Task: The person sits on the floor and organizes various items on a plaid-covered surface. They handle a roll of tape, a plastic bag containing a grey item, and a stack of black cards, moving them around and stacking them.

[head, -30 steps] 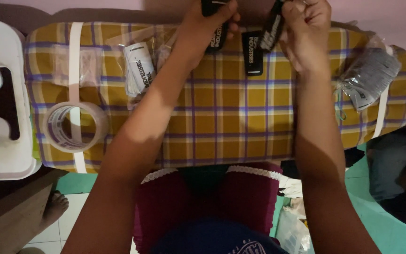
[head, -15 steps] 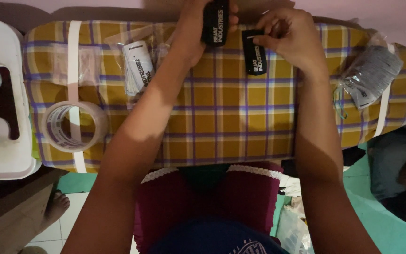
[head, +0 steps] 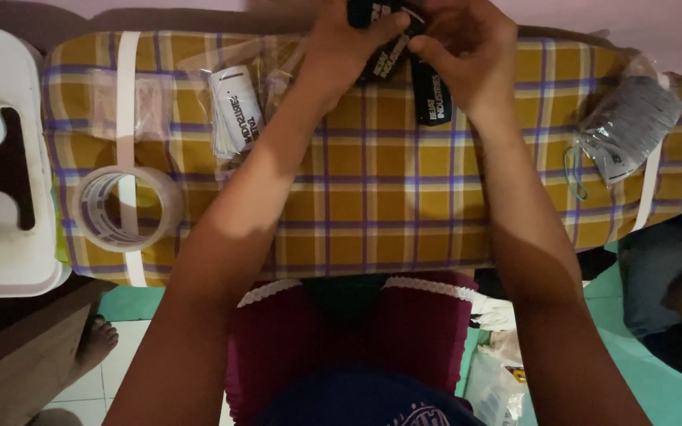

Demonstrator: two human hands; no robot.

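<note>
Since half a second ago both hands have drawn together at the far edge of the checked ironing board (head: 372, 197). The left hand (head: 349, 39) and right hand (head: 467, 55) pinch closed on one black label strap (head: 384, 59) between them; a second black strap (head: 432, 99) lies just below, under the right fingers.

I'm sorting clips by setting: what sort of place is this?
Probably a home used for small packing work: a checked ironing board serves as the bench, with a tape roll and bagged black tags the hands handle, above tiled floor.
</note>
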